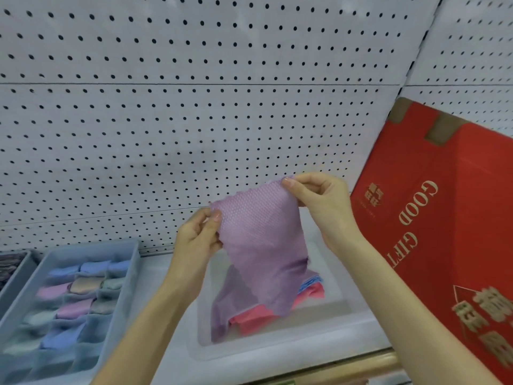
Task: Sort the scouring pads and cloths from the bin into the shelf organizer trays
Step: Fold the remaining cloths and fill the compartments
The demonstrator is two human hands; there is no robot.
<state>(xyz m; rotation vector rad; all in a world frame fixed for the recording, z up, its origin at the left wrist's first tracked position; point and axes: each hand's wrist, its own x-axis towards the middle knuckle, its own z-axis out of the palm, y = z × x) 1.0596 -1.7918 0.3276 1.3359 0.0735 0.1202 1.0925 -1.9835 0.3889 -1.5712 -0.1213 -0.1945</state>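
**Thin purple cloth held up by its top corners over the bin**

The purple cloth (261, 245) is in the air above the clear bin (277, 350), at about 6 o'clock from the frame's centre. Its lower edge drapes down into the bin. The left hand (198, 240) pinches the top corner at the cloth's 10 o'clock, with thumb and fingers curled onto the fabric. The right hand (319, 201) pinches the opposite corner at 1 o'clock in the same way.

The cloth hangs limp and folds under its own weight, so it looks very light, soft and without stiffness. Its waffle-like weave probably gives enough grip that it won't slip. Corners or edges are the sensible hold. To fit a small compartment it will likely need folding or rolling, since a loose sheet would spill over the dividers.

A pink cloth (249, 320) and a blue cloth (311, 282) lie crumpled in the bin. At 9 o'clock from the bin sits a blue organizer tray (88, 247), its compartments mostly filled with rolled cloths (75, 309). A second tray (16, 262) is partly out of frame beyond it.

Everything rests on a white shelf (154, 273) backed by a pegboard (194, 107). A red gift box (444, 218) stands just beside the bin at 3 o'clock and narrows the room on that side.
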